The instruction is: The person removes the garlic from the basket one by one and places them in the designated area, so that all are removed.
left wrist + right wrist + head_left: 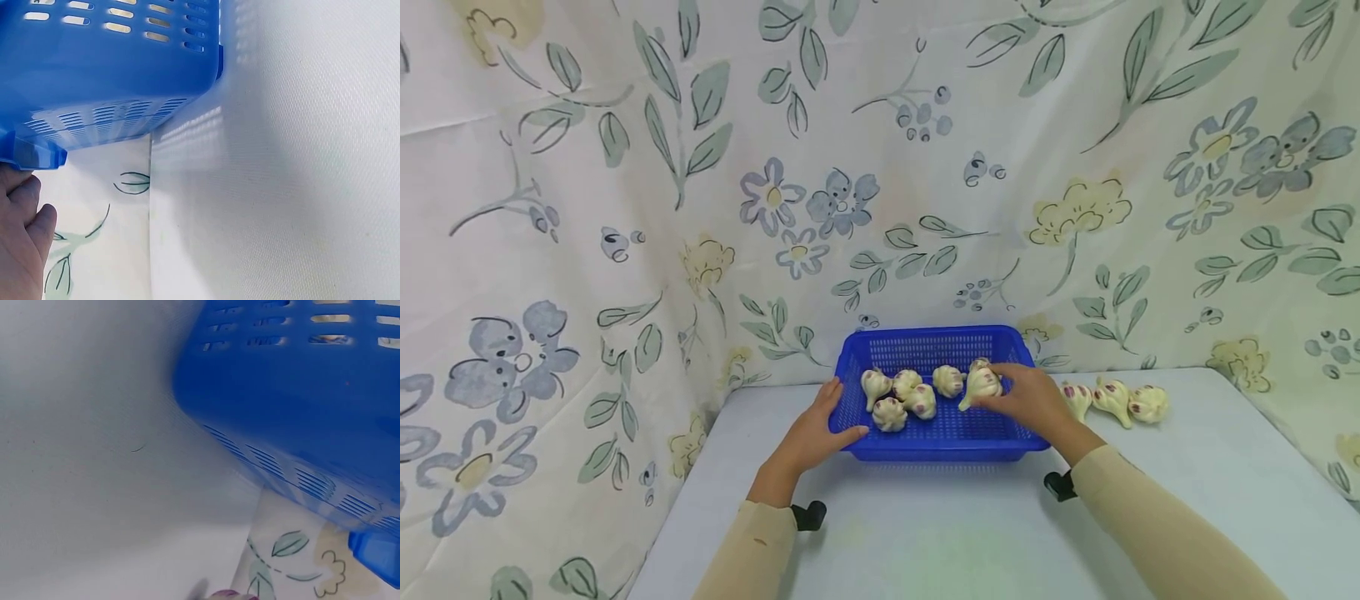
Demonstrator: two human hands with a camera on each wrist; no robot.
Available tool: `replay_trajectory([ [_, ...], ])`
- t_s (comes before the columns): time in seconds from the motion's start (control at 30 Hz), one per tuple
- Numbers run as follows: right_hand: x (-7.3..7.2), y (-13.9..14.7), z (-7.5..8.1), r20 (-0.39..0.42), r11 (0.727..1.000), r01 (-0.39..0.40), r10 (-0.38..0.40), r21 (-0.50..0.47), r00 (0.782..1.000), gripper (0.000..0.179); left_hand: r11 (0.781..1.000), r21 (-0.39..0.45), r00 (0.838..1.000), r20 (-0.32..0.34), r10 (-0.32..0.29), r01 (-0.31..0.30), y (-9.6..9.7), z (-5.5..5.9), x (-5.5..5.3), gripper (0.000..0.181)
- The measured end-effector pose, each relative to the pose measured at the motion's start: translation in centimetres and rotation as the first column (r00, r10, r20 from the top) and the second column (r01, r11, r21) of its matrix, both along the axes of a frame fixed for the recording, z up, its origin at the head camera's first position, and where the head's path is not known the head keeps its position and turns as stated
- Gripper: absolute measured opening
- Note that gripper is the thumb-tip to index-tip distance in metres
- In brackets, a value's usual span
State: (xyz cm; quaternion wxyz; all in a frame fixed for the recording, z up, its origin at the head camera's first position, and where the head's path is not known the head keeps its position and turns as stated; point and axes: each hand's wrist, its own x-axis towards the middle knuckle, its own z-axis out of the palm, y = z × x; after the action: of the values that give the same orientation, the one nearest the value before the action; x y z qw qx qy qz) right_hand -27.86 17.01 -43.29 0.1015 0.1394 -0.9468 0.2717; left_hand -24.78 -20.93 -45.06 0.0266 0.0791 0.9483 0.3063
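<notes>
A blue plastic basket (917, 444) with slotted walls sits on the table, holding several white-and-purple garlic bulbs (890, 414). Over its right part, my right hand (1026, 402) holds another garlic bulb (981, 386) between thumb and fingers, its stem pointing down and left. My left hand (812, 429) touches the basket's left side, thumb stretched out toward the front rim and fingers along the outer edge. The left wrist view shows those fingers (25, 200) against the basket's rim (37, 153). The right wrist view does not show the right hand.
Three garlic bulbs (1111, 400) lie on the white table (925, 533) to the right of the basket, partly behind the right forearm. A floral curtain (880, 192) hangs close behind the basket and along the left side.
</notes>
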Motion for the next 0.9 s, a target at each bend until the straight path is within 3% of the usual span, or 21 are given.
replay_trajectory([
  [0.17, 0.4, 0.6, 0.5, -0.022, 0.999, 0.019, -0.020, -0.040, 1.000, 0.083, 1.000, 0.004, 1.000, -0.012, -0.010, 0.010, 0.0, -0.1, -0.1, 0.105],
  [0.43, 0.5, 3.0, 1.2, 0.011, 0.991, 0.098, -0.097, -0.089, 0.995, 0.087, 1.000, -0.001, 1.000, -0.021, -0.014, 0.013, -0.1, -0.1, -0.1, 0.106],
  [0.9, 0.7, 8.2, 1.8, 0.097, 0.932, 0.282, -0.266, -0.227, 0.959, 0.096, 1.000, -0.003, 1.000, -0.021, -0.010, 0.010, 0.0, 0.0, -0.1, 0.102],
])
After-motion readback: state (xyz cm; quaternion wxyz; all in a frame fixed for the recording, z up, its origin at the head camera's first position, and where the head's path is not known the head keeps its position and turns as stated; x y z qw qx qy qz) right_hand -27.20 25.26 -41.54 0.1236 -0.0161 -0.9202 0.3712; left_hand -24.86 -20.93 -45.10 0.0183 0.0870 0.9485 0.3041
